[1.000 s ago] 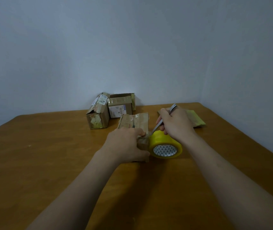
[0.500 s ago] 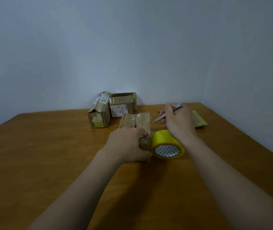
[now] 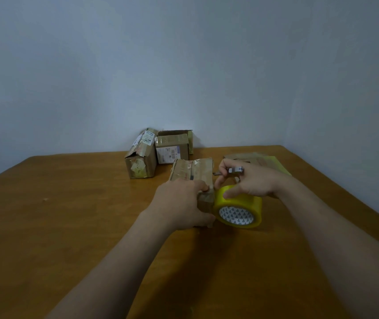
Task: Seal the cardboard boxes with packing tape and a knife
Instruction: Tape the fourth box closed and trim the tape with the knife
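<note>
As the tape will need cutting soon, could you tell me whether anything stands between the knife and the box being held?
Nothing visible does. The knife in the right hand points at the box across a small open gap; the tape roll stands lower, beside the box's near end, which the left hand grips.

The roll of tape (image 3: 241, 201) is bright, see-through yellow; its core (image 3: 236, 215) is white, printed with rows of small dark triangles. The near box (image 3: 193, 169) is dull brown cardboard with pale glossy strips and faint reddish print. The far left box (image 3: 141, 162) is the same brown, with a white label and greenish-yellow patches. The middle box (image 3: 172, 146) has a white label with dark print. The knife (image 3: 236, 169) is silvery. The flat packet (image 3: 276, 163) at far right is yellow-green. The bench (image 3: 68, 215) is warm orange-brown wood, and the wall (image 3: 183, 65) is pale blue-grey.
</note>
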